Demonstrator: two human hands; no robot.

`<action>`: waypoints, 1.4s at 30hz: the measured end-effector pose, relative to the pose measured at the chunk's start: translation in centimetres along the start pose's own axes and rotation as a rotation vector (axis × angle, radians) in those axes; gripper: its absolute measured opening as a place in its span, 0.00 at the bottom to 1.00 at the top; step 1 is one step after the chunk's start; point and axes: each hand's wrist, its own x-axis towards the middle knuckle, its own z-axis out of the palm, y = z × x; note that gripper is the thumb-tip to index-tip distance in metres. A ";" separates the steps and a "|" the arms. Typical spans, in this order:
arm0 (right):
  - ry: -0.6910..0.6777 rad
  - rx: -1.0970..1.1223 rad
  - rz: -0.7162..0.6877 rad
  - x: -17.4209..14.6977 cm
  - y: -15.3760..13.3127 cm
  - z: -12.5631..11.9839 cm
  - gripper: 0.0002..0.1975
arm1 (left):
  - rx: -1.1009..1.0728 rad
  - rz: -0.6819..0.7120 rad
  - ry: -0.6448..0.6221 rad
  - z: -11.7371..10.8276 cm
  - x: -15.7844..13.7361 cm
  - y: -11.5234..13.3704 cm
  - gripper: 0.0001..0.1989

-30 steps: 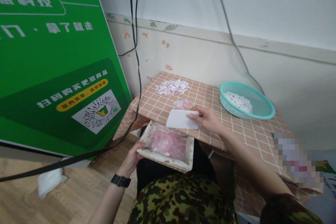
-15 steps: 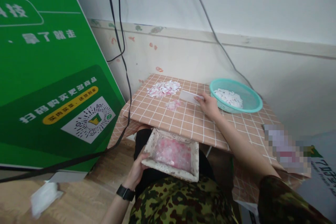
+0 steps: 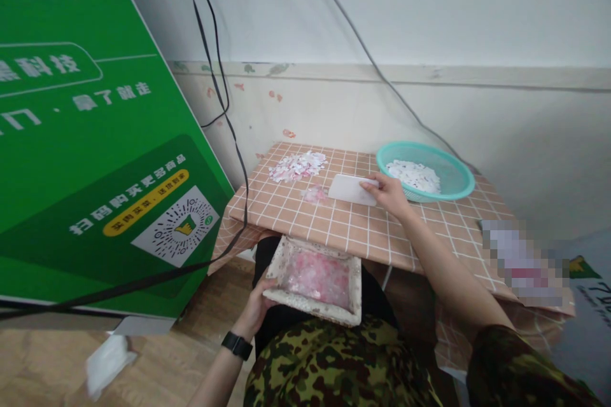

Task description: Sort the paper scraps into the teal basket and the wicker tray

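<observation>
My left hand (image 3: 261, 300) grips the left edge of a whitish, worn box (image 3: 312, 315) resting on my lap just below the table edge. Inside it lie pink and clear plastic-looking pieces (image 3: 317, 276). Over the table, my right hand (image 3: 389, 194) pinches the right end of a flat white card (image 3: 351, 189). The card's left end is beside a small cluster of pinkish clear pieces (image 3: 315, 194). Behind that sits a larger heap of white and pink paper-like scraps (image 3: 298, 166).
A turquoise colander (image 3: 461, 187) holding white scraps (image 3: 413, 175) stands at the table's back right. A checked cloth covers the table (image 3: 344, 226). Left is a green sign panel (image 3: 95, 165) with a black cable (image 3: 243, 184) hanging before it. A blurred flat item (image 3: 520, 264) lies on the right.
The white card has tilted, showing more of its broad face, and has come nearer the small pinkish cluster. My left hand keeps its hold on the box. The camera view has shifted slightly.
</observation>
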 end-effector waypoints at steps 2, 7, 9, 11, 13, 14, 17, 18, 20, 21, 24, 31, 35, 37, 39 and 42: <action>0.019 0.012 -0.002 0.0 0.1 0.1 0.18 | 0.001 0.004 -0.004 0.0 0.1 -0.1 0.17; -0.070 0.080 -0.005 -0.1 0.3 0.6 0.18 | 0.010 0.007 -0.009 0.2 0.2 -0.3 0.18; -0.060 0.101 0.003 -0.1 0.4 0.7 0.18 | 0.013 0.013 -0.013 0.3 0.3 -0.4 0.18; -0.035 0.102 0.019 -0.1 0.4 0.7 0.18 | 0.016 0.019 -0.013 0.3 0.3 -0.5 0.19; -0.041 0.102 0.027 -0.1 0.2 0.8 0.19 | 0.018 0.021 -0.012 0.2 0.4 -0.5 0.21; -0.057 0.111 0.023 -0.1 0.1 0.8 0.19 | 0.021 0.019 -0.015 0.2 0.4 -0.5 0.22; -0.101 0.144 0.012 -0.1 -0.3 0.6 0.18 | 0.026 0.018 -0.029 0.2 0.4 -0.5 0.22; -0.099 0.142 0.018 -0.1 -0.3 0.4 0.18 | 0.028 0.020 -0.032 0.2 0.4 -0.5 0.21; -0.072 0.109 0.044 0.1 -0.1 0.0 0.17 | 0.030 0.026 -0.039 0.2 0.3 -0.5 0.20; -0.060 0.088 0.058 0.1 0.0 -0.2 0.16 | 0.032 0.027 -0.043 0.2 0.2 -0.5 0.19; -0.099 0.110 0.093 0.3 0.3 -0.5 0.16 | 0.035 0.028 -0.062 0.2 0.1 -0.4 0.19; -0.275 0.405 0.181 0.1 -0.2 -0.5 0.17 | 0.019 0.031 -0.051 0.1 0.3 -0.5 0.21; -0.289 0.453 0.217 0.0 -0.1 -0.5 0.17 | 0.018 0.020 -0.054 0.0 0.5 -0.6 0.21; -0.374 0.511 0.240 -0.1 -0.2 -0.3 0.17 | 0.018 0.017 -0.045 -0.1 0.5 -0.7 0.21; -0.430 0.563 0.256 -0.2 -0.4 -0.2 0.16 | 0.017 0.023 -0.038 -0.2 0.5 -0.7 0.21; -0.419 0.612 0.274 -0.3 -0.7 -0.3 0.16 | 0.019 0.028 -0.039 -0.1 0.5 -0.6 0.18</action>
